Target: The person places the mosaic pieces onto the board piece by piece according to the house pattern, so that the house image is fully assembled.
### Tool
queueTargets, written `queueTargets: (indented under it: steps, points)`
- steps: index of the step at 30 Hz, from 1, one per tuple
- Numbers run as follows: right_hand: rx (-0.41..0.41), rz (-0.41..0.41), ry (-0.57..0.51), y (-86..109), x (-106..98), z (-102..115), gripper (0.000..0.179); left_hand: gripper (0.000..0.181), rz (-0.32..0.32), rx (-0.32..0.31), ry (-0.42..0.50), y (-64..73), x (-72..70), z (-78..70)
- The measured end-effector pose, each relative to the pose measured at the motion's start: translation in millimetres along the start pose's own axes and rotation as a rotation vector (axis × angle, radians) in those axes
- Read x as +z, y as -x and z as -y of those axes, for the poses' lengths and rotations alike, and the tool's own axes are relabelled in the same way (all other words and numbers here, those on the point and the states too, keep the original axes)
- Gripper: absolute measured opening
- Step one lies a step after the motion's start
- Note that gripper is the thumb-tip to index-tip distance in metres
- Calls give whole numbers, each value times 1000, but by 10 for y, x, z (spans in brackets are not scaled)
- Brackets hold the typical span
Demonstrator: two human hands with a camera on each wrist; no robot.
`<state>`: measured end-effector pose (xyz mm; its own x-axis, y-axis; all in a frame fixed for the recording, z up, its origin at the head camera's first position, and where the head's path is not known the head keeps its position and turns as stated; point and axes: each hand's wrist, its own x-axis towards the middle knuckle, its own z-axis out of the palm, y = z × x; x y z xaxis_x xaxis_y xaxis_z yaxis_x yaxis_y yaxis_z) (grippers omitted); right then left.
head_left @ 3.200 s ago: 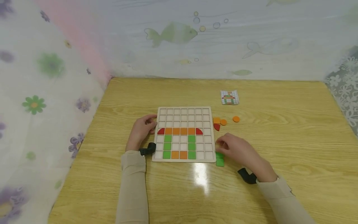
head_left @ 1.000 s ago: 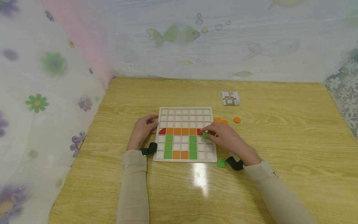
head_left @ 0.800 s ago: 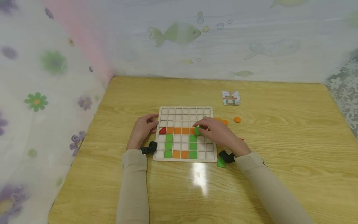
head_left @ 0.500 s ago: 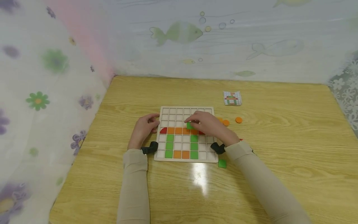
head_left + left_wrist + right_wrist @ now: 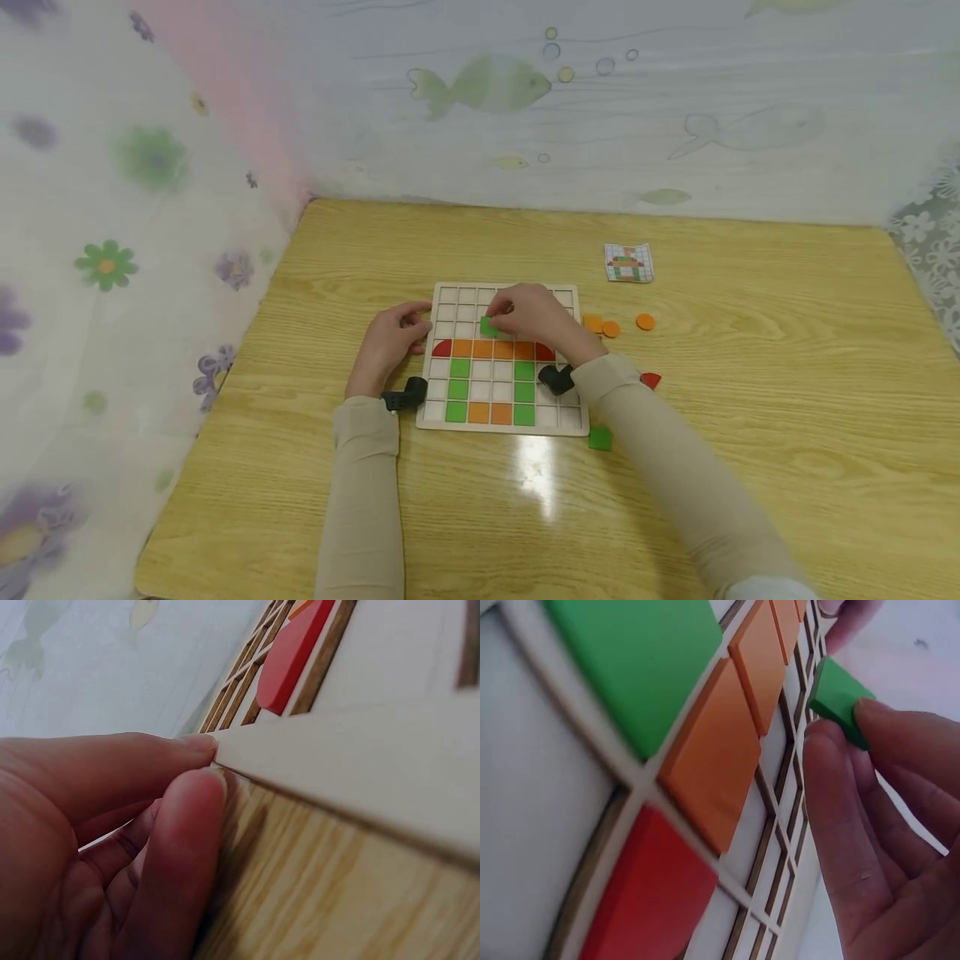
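Observation:
A wooden grid board (image 5: 481,369) lies on the table with tiles set in its cells. My right hand (image 5: 534,315) is over its upper half, pinching a green square tile (image 5: 844,697) between thumb and fingertip. The tile is tilted above bare cells, just past the row of orange squares (image 5: 483,350). A red quarter-round tile (image 5: 442,348) ends that row on the left, another (image 5: 545,351) on the right. Green squares (image 5: 459,389) run down two columns below. My left hand (image 5: 386,342) touches the board's left edge with index fingertip and thumb.
Right of the board lie an orange square (image 5: 592,322), two orange discs (image 5: 645,322), a red quarter-round tile (image 5: 651,381) and a green square (image 5: 599,438). A small printed pattern card (image 5: 629,263) is farther back. Patterned cloth walls border the wooden table (image 5: 480,517).
My right hand has picked up a green square from beside the board and carried it left and away over the grid. The loose red piece has shifted right. My left hand stays at the edge.

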<state>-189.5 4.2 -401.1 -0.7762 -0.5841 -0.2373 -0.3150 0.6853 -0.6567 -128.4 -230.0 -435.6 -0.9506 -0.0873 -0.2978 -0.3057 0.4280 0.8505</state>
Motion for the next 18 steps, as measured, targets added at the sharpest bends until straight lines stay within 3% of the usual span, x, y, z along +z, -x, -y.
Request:
queueTargets:
  steps: [18]
  points:
    - [-41,-28,148,-101,109,96,6,32,-14,10,7,-1,6,5]
